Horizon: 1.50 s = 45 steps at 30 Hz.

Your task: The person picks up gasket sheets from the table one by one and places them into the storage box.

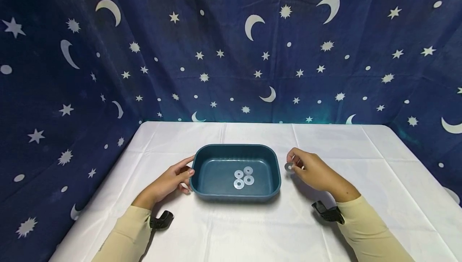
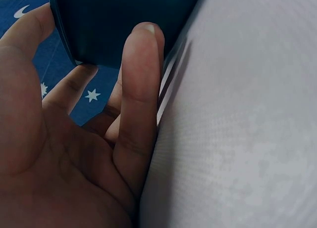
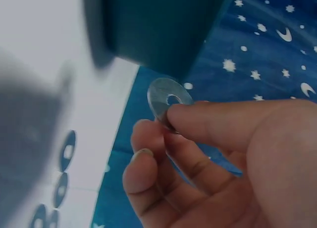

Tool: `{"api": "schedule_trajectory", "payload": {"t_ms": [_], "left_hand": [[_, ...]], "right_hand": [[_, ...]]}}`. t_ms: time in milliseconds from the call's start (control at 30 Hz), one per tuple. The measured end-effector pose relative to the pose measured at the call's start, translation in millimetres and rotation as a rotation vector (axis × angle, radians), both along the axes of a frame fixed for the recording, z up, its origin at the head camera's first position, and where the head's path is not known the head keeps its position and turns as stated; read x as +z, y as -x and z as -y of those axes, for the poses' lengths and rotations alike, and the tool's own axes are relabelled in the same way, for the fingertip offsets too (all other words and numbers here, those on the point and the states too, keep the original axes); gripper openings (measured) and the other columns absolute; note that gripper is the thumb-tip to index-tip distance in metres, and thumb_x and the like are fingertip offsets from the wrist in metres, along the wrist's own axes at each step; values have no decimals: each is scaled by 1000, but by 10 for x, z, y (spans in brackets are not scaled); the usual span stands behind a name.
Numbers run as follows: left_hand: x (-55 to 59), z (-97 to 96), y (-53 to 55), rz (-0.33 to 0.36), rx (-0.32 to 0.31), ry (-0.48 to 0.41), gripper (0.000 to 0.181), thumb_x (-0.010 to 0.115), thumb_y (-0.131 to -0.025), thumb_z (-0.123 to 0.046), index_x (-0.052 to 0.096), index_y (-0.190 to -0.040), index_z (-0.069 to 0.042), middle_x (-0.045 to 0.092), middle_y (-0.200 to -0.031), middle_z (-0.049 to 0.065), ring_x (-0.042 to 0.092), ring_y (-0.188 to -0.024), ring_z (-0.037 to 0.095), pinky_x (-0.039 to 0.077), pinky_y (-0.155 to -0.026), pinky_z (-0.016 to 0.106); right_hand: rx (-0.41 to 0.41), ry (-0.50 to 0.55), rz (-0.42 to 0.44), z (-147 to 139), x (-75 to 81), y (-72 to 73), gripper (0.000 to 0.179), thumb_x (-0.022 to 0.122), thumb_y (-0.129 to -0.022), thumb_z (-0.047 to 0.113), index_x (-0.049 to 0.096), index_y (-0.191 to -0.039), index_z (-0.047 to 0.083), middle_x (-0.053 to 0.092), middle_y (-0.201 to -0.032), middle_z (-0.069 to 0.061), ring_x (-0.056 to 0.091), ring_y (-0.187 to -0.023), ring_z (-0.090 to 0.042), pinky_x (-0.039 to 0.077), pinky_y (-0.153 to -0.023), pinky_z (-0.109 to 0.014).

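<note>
The tray sits mid-table, long sides at twelve and six o'clock, with just a narrow strip of white between its three o'clock rim and the held washer. Past the twelve o'clock rim comes a modest band of table, then the far edge, starry curtain right behind. Toward six o'clock the white surface runs broad, and there's plenty more of it out beyond the right hand.

That right grip has the washer pinched, thumb against fingers, the disc tilted and its hole peeping past the thumb tip, other fingers curled in alongside. The forearm slants in from five o'clock.

Over at nine o'clock, the left hand, and its grip is slack: fingers spread, touching the tray's outer wall, thumb tip up by the rim. That forearm reaches in from seven o'clock.

Inside the tray, four washers lie flat in a close cluster, a touch toward three o'clock from centre. And the right wrist view picks up further washers on the white surface, the lowest overlapping at the frame's corner.
</note>
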<state>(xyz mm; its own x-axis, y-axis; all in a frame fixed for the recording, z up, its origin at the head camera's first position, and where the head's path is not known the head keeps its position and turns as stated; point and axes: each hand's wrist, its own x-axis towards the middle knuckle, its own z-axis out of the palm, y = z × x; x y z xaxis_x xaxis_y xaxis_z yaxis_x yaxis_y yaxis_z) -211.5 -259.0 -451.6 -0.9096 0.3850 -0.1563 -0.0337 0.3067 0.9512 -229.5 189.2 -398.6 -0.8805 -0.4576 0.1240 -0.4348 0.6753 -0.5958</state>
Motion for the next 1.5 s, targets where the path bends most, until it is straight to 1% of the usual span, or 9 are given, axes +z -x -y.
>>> {"api": "schedule_trajectory", "payload": {"t_ms": [133,267,433,567,700,800,1000,1267,1500], "left_hand": [[-12,-7,11,-1,-1,-4,66,53,-105,-29,21,-161,-13,51,-114,17,65,-75,18,62,-67,33],[-35,-7,14,8,2,-3,66,53,-105,-29,21,-161,-14,50,-115,18,65,-76,19,62,-68,33],[-43,1,8,10,12,0,67,53,-105,-30,21,-161,-14,50,-115,18,65,-77,20,62,-67,33],[-41,-4,10,10,13,-3,67,54,-104,-30,21,-161,-14,51,-116,18,65,-77,20,62,-67,33],[-43,-23,19,12,9,-5,67,54,-104,-30,21,-161,-14,51,-119,20,66,-77,21,62,-67,33],[-35,-37,26,6,4,-2,69,55,-104,-31,21,-161,-14,51,-120,22,67,-78,22,62,-67,34],[-20,-27,36,3,9,14,69,55,-104,-31,21,-161,-14,51,-120,23,68,-78,23,62,-67,34],[-5,-8,19,8,7,2,70,56,-104,-31,20,-161,-13,51,-119,22,68,-77,23,62,-67,34],[-8,14,8,4,7,2,68,55,-104,-30,21,-160,-13,52,-119,22,67,-77,22,62,-67,33]], "right_hand": [[-32,37,-54,31,90,-55,19,62,-92,-5,58,-101,11,60,-79,0,52,-70,-10,45,-61,-23],[-17,95,-82,131,144,-111,20,64,-92,-5,60,-103,11,64,-80,1,55,-72,-7,51,-66,-24],[21,125,-53,337,200,-154,22,63,-92,-4,63,-109,9,63,-81,-1,56,-73,-9,52,-68,-24],[62,120,-17,503,230,-159,19,63,-94,-2,66,-109,10,63,-84,0,57,-76,-11,53,-70,-24],[99,113,15,636,234,-138,17,64,-94,-1,67,-107,10,60,-84,2,56,-74,-12,52,-65,-23],[123,102,25,720,221,-114,18,64,-94,-1,67,-107,12,59,-82,1,54,-71,-11,50,-62,-23],[161,93,41,914,149,-101,19,64,-95,0,66,-107,14,63,-83,-4,54,-68,-8,50,-62,-24],[124,102,63,1186,-7,-117,16,68,-93,3,68,-103,15,66,-82,0,56,-70,-8,52,-61,-22],[143,113,82,1354,-101,-99,14,67,-92,0,70,-99,12,68,-82,1,59,-71,-7,51,-63,-22]]}}
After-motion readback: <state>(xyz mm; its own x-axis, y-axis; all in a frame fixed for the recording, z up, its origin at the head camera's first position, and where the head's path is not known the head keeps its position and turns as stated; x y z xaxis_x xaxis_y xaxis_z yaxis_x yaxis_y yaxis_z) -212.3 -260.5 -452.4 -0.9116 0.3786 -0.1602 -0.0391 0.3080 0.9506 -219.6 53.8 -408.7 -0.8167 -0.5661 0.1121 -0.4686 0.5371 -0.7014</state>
